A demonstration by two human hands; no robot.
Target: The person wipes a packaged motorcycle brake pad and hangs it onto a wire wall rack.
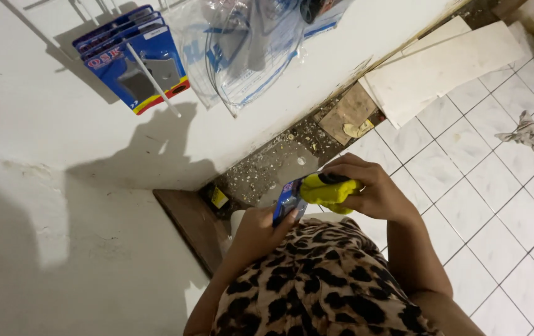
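My left hand (261,230) grips a small blue packaged item (287,200) by its lower edge, held up in front of my chest. A yellow cloth (329,190) is bunched in my right hand (369,186) and pressed against the top of the package. Both hands meet close together above my leopard-print clothing (317,280). Most of the package's face is hidden by the cloth and fingers.
Blue carded packages (136,59) hang on a white rod from the white wall, beside clear plastic bags (248,50). Debris and broken tile slabs (441,65) lie along the wall base. A crumpled rag (531,134) lies on the white tiled floor. A dark wooden ledge (192,224) sits below.
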